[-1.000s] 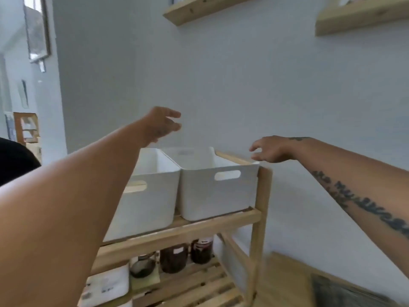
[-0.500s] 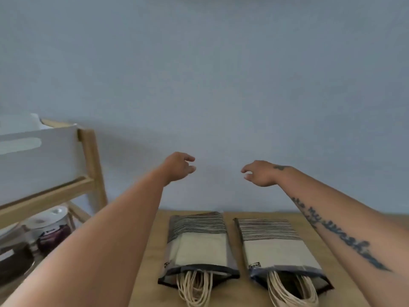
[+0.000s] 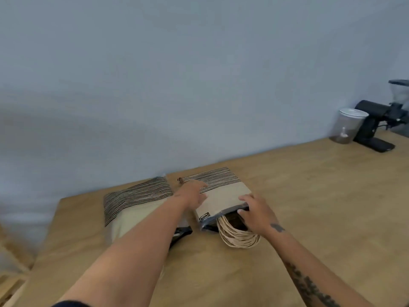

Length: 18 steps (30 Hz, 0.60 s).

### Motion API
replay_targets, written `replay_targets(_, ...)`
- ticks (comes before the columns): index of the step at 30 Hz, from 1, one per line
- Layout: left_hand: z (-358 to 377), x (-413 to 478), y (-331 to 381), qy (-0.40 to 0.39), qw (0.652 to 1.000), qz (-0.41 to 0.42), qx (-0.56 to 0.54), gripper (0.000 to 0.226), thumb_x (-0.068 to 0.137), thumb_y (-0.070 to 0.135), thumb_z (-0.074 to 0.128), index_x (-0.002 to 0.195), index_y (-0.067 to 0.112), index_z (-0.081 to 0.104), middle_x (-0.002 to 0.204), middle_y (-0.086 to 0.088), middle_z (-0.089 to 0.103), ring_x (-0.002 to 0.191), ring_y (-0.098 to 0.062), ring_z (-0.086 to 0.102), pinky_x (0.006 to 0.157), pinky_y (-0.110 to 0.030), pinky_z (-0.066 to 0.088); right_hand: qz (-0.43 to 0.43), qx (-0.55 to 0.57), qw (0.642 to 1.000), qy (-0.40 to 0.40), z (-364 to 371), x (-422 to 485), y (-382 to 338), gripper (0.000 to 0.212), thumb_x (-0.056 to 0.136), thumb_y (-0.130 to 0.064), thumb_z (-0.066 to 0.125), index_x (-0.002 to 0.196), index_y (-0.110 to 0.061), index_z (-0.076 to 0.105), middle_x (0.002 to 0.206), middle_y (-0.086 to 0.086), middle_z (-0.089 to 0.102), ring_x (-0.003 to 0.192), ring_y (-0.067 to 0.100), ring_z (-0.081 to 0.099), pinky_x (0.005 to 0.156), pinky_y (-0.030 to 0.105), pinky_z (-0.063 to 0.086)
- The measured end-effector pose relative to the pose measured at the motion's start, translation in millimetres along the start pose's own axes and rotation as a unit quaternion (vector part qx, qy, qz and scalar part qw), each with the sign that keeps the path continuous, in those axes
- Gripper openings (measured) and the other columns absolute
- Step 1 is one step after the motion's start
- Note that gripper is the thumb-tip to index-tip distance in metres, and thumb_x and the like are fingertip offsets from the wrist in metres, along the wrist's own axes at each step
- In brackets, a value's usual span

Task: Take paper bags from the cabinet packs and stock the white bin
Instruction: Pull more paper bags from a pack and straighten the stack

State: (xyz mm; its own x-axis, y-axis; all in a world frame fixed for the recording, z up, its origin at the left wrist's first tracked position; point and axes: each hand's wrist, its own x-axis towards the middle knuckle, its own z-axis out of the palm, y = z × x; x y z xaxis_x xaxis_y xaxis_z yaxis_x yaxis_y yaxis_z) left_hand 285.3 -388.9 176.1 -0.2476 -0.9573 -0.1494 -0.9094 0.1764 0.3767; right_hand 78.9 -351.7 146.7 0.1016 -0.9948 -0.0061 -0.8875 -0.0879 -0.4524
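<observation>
Two plastic-wrapped packs of striped paper bags lie side by side on a wooden counter. The left pack is partly under my left forearm. On the right pack my left hand rests flat on the upper left part. My right hand is at that pack's open near end, fingers bent over the plastic edge, thumb by the opening. Beige twisted paper handles spill out below it. The white bin is out of view.
A black coffee grinder and a clear lidded canister stand at the far right of the counter by the wall. A wooden shelf frame edges in at the lower left.
The view swung right and down from the shelf with the white bins to the counter. Both hands came down from mid-air onto the right pack.
</observation>
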Motion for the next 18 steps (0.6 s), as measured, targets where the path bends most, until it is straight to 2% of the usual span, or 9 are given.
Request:
replay_targets(3,27,9,9,-0.025,0.998,0.057,0.003,0.051,0.098,0.029,0.041,0.146,0.022,0.027,0.156,-0.006,0.019,0.145,-0.028,0.011,0.116,-0.044,0.021,0.029,0.029,0.996,0.075,21,-22,13,0.041,0.087,-0.019,0.059,0.126,-0.015,0.051,0.131,0.005,0.044,0.123,0.024,0.042,0.1,0.032,0.038)
replay_targets(6,56,10,12,-0.039,0.997,0.052,0.05,0.05,0.1,0.038,0.03,0.148,0.027,0.021,0.158,-0.005,0.012,0.145,-0.029,0.006,0.115,-0.05,0.019,0.086,0.084,0.981,0.151,34,-31,15,0.046,0.084,-0.016,0.063,0.127,-0.009,0.05,0.127,0.011,0.047,0.12,0.026,0.043,0.099,0.031,0.035)
replay_targets(9,83,-2,10,-0.009,0.999,0.029,0.041,0.05,0.101,0.041,0.016,0.149,0.033,0.007,0.16,0.001,-0.004,0.146,-0.026,-0.008,0.118,-0.047,0.001,0.147,0.164,0.959,0.177,47,-38,15,0.047,0.084,-0.014,0.062,0.129,-0.008,0.047,0.124,0.009,0.051,0.118,0.024,0.046,0.096,0.028,0.036)
replay_targets(11,95,-13,9,0.01,0.999,0.021,0.028,0.05,0.1,0.041,0.012,0.149,0.034,0.002,0.159,0.002,-0.011,0.146,-0.025,-0.013,0.118,-0.044,-0.005,0.177,0.202,0.946,0.184,56,-45,16,0.04,0.085,-0.015,0.061,0.124,-0.009,0.054,0.118,0.008,0.058,0.112,0.024,0.052,0.092,0.029,0.04)
replay_targets(13,101,-26,10,0.025,0.999,0.016,0.035,0.054,0.096,0.048,0.004,0.149,0.034,0.002,0.159,0.002,-0.01,0.146,-0.023,-0.012,0.118,-0.044,-0.003,0.191,0.221,0.936,0.198,62,-55,17,0.035,0.085,-0.016,0.061,0.12,-0.009,0.059,0.112,0.008,0.061,0.106,0.022,0.054,0.09,0.03,0.043)
replay_targets(15,101,-36,13,0.045,0.998,0.017,0.052,0.071,0.082,0.056,-0.009,0.148,0.035,0.009,0.16,0.002,0.001,0.147,-0.023,-0.003,0.118,-0.043,0.005,0.198,0.22,0.933,0.206,63,-63,16,0.035,0.086,-0.016,0.061,0.12,-0.011,0.061,0.109,0.008,0.06,0.103,0.021,0.054,0.089,0.03,0.044)
replay_targets(16,98,-40,15,0.052,0.997,0.018,0.06,0.076,0.078,0.058,-0.009,0.147,0.036,0.015,0.159,0.002,0.008,0.146,-0.023,0.005,0.116,-0.043,0.01,0.199,0.21,0.936,0.203,61,-66,17,0.034,0.086,-0.016,0.061,0.12,-0.011,0.061,0.107,0.008,0.06,0.102,0.021,0.054,0.087,0.028,0.043)
replay_targets(18,89,-44,18,0.057,0.994,0.025,0.084,0.071,0.079,0.06,0.001,0.141,0.037,0.028,0.152,0.001,0.024,0.138,-0.024,0.022,0.11,-0.042,0.021,0.195,0.171,0.95,0.174,55,-67,18,0.029,0.086,-0.015,0.06,0.115,-0.012,0.063,0.104,0.009,0.06,0.1,0.023,0.054,0.081,0.026,0.04)
